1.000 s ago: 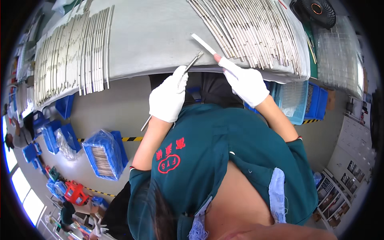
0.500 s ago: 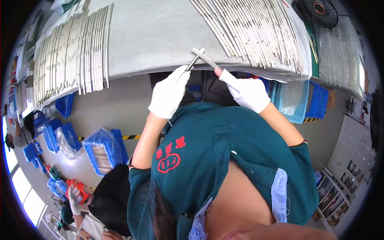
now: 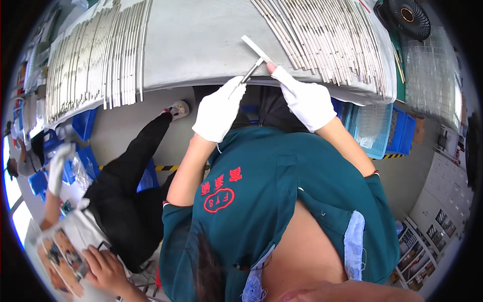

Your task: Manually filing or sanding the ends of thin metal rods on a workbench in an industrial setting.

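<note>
My left hand [image 3: 219, 111], in a white glove, is closed around a slim dark-and-silver rod-like tool [image 3: 251, 72] with a pale tip. My right hand [image 3: 308, 103], also gloved with a bare fingertip showing, pinches the near end of a short, flat, light-grey strip [image 3: 255, 48]. The strip slants away to the far left over the table's near side. The tool's tip is at the strip's lower part, close to my right fingertip; whether they touch, I cannot tell. The tool's lower end is hidden in my left hand.
Rows of long thin metal strips lie on the white-covered table [image 3: 201, 38], at left [image 3: 95, 60] and right [image 3: 327, 40]. A black fan [image 3: 405, 17] stands far right. Blue bins [image 3: 400, 131] sit below. At left, a person in black trousers [image 3: 121, 186] stretches a leg behind me.
The strip and tool no longer cross near their far ends; the tool's tip is now lower along the strip. Both hands have shifted slightly. The other person has moved closer, extending a leg.
</note>
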Available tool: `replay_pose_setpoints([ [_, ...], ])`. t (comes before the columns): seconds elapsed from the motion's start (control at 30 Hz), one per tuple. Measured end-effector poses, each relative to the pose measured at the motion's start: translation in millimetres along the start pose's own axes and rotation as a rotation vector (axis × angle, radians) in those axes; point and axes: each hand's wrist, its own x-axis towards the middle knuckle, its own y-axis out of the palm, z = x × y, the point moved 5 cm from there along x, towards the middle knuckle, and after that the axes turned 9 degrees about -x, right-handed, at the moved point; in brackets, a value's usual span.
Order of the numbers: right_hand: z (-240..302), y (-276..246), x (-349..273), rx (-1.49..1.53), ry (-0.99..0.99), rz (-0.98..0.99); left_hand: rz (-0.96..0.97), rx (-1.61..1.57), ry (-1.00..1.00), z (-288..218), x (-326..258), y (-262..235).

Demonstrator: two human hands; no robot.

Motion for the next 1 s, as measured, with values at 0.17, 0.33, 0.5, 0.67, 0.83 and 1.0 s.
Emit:
replay_pose_setpoints([
  [0.17,-4.2,-0.8,-25.2,-0.008,0.023,0.157,-0.035,0.398,0.407,-9.3,-3.2,2.7],
  [0.33,-6.9,-1.6,6.6,0.139,0.078,0.034,-0.053,0.353,0.394,-10.6,-3.6,5.8],
  [0.5,-16.4,0.2,-18.2,0.282,0.175,0.188,-0.005,0.074,0.063,-12.8,-2.4,10.0],
  [0.67,-4.1,-0.7,-20.6,0.022,0.073,0.214,-0.063,-0.231,-0.141,-2.4,-6.3,11.9],
  [0.83,2.2,-3.8,-9.5,0.071,0.075,0.097,-0.078,-0.125,-0.056,-5.1,-7.2,13.3],
  [1.0,3.5,-3.0,-10.8,0.063,0.008,0.121,-0.111,0.012,0.184,5.9,-11.3,17.2],
])
